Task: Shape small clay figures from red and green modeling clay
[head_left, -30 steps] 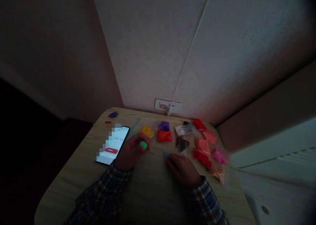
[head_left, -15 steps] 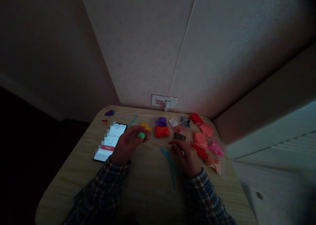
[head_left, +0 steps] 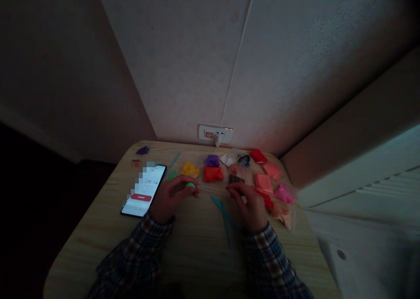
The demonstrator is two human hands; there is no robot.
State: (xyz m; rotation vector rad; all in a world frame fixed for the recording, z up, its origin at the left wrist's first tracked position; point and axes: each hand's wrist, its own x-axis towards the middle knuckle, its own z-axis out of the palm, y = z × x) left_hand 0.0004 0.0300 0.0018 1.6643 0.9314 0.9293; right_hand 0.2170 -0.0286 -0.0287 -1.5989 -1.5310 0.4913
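Observation:
My left hand (head_left: 170, 197) is closed round a small green ball of clay (head_left: 190, 185) on the wooden table (head_left: 193, 255). My right hand (head_left: 248, 203) rests on the table with curled fingers beside a dark brown clay packet (head_left: 235, 179); whether it grips anything is unclear. Teal plastic modelling tools (head_left: 224, 213) lie between my hands. Clay packets are spread behind: yellow (head_left: 190, 169), purple (head_left: 212, 160), orange-red (head_left: 213, 174), coral (head_left: 263, 183), pink (head_left: 284, 193).
A lit phone (head_left: 143, 195) showing a timer lies left of my left hand. A wall socket (head_left: 215, 134) sits at the table's back edge. Small purple (head_left: 142, 150) and red (head_left: 135, 163) clay bits lie at the far left. White furniture (head_left: 367, 220) stands at the right.
My right hand let go of the teal tool, which now lies on the table, and moved up toward the dark packet. My left hand kept hold of the green ball.

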